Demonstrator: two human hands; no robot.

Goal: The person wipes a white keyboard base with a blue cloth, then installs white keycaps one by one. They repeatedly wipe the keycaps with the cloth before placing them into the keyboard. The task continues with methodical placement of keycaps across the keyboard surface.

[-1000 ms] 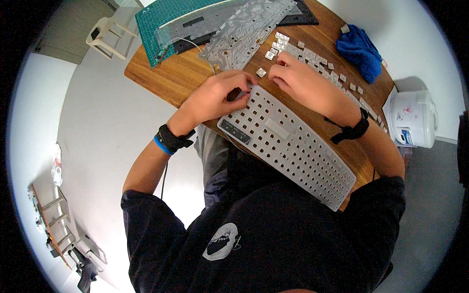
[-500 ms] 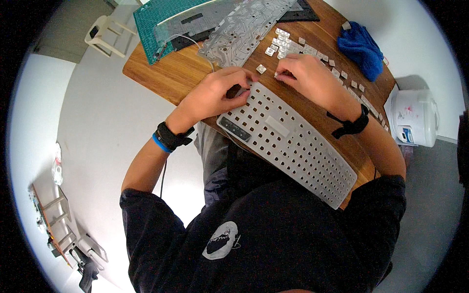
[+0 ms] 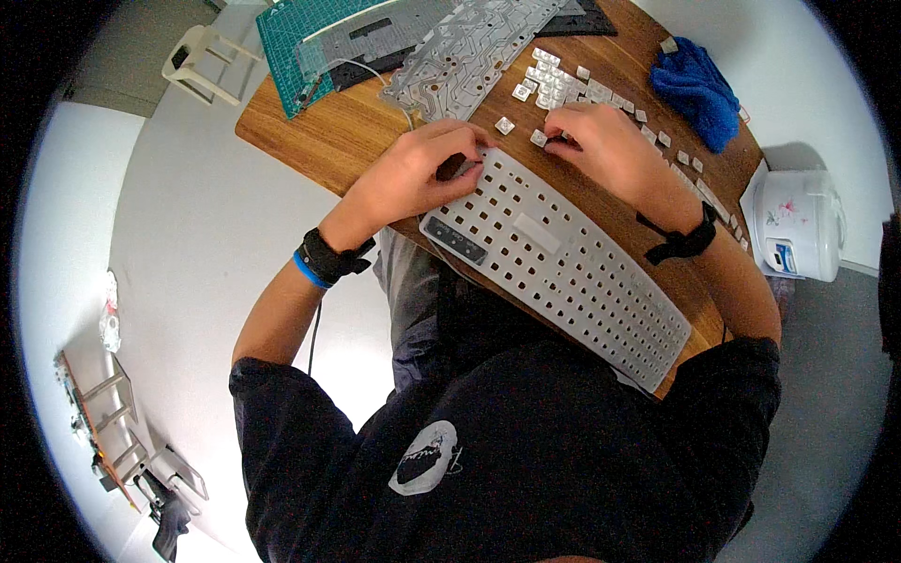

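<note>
A white keyboard plate (image 3: pixel 535 235) with rows of square holes slants from the table edge across my lap. My left hand (image 3: pixel 422 174) grips its upper left corner, the thumb on the face and the fingers bent over the far edge. Just beyond that corner, my right hand (image 3: pixel 601 150) hovers low over the table, fingers curled with a small gap at the thumb. A white keycap (image 3: pixel 539 138) lies beside its fingertips, and another keycap (image 3: pixel 505 126) sits farther left. Several more keycaps (image 3: pixel 554 89) are bunched beyond the right hand.
A clear circuit sheet (image 3: pixel 469 66) overlaps a green cutting mat (image 3: pixel 282 47) at the far side of the wooden table (image 3: pixel 291 136). A thin cable runs beside them. Farther right are a crumpled blue cloth (image 3: pixel 694 94) and a white rounded appliance (image 3: pixel 798 225).
My right hand has drawn slightly right, leaving the keycap at its fingertips in fuller view. My left hand keeps its grip on the plate.
</note>
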